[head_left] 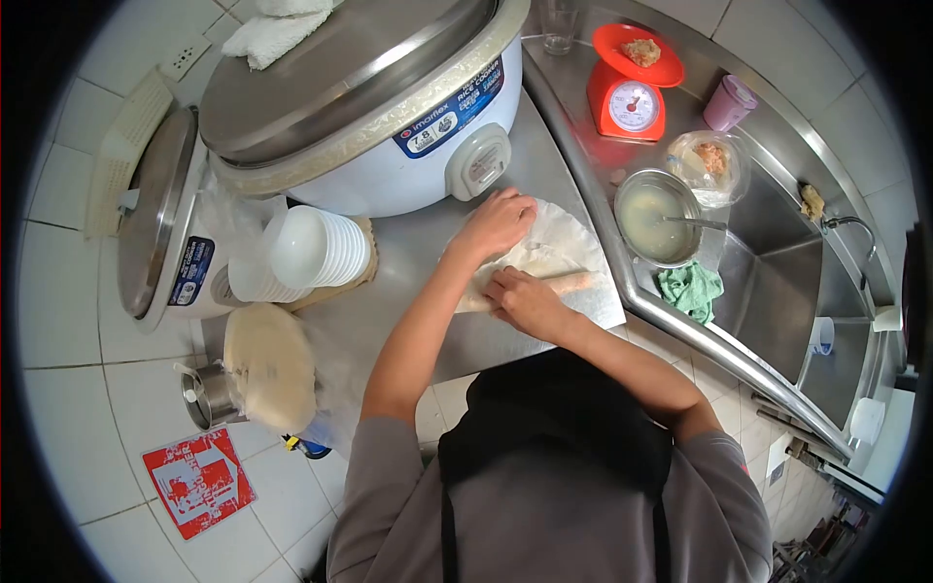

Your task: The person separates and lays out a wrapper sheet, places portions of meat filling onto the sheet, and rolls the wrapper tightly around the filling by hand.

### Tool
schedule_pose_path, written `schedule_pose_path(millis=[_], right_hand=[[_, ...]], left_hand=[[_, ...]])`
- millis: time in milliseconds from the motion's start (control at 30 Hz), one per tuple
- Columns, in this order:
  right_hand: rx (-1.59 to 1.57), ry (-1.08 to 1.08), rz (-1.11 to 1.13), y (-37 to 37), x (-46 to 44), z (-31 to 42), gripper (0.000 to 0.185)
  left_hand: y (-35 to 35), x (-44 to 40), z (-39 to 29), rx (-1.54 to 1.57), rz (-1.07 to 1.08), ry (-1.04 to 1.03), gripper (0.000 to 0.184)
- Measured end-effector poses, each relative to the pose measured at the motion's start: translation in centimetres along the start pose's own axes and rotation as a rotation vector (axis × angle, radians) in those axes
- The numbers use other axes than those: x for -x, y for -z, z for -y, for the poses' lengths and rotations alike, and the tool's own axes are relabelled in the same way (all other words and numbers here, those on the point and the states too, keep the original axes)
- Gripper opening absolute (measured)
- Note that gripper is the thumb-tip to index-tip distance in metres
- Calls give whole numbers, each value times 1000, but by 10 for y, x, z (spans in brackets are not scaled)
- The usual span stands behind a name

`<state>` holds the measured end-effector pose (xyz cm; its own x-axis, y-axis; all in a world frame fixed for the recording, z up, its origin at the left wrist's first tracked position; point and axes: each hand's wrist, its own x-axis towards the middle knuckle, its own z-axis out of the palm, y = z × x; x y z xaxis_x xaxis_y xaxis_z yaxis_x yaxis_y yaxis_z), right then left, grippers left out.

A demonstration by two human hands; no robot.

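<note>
A thin, pale wrapper-like sheet point(554, 238) lies on a light board point(604, 296) at the front of the steel counter. My left hand point(498, 223) rests on the sheet's upper left part, its fingers bent and close together. Lower down, my right hand point(530, 303) presses with curled fingers at the sheet's near edge. What lies under the fingertips of both hands is hidden. A light brown rolled strip or stick point(570, 282) extends to the right from beside my right hand.
Behind my hands stands a large rice cooker point(340, 146). Stacked white bowls point(309, 248) and a bagged pale stack point(270, 369) are at left. Right: a red scale point(632, 102), a metal bowl with a spoon point(651, 219), a bag of filling point(709, 160), a green cloth point(691, 290) and a sink point(768, 291).
</note>
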<state>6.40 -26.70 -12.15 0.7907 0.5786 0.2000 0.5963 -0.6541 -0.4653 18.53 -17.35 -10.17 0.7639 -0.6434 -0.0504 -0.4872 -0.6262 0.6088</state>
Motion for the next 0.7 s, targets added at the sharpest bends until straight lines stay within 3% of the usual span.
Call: schedule_pose_path(millis=[300, 367, 400, 467, 533, 633, 700], right_hand=[[-129, -84, 38, -5, -8, 7, 31], [-132, -144, -12, 16, 14, -8, 29], [58, -272, 20, 29, 29, -20, 24], [-74, -402, 10, 64, 53, -31, 24], [-93, -326, 67, 68, 63, -38, 24], [-83, -299, -30, 78, 65, -40, 27], [-106, -310, 64, 78, 68, -46, 30]], left_hand=[[1, -2, 1, -27, 64, 9, 32], [4, -3, 3, -34, 59, -7, 32], [4, -1, 3, -36, 53, -4, 32], [2, 1, 1, -4, 44, -9, 32], [6, 0, 2, 29, 54, -36, 32], [1, 0, 4, 29, 37, 0, 32], [1, 0, 5, 10, 28, -20, 31]])
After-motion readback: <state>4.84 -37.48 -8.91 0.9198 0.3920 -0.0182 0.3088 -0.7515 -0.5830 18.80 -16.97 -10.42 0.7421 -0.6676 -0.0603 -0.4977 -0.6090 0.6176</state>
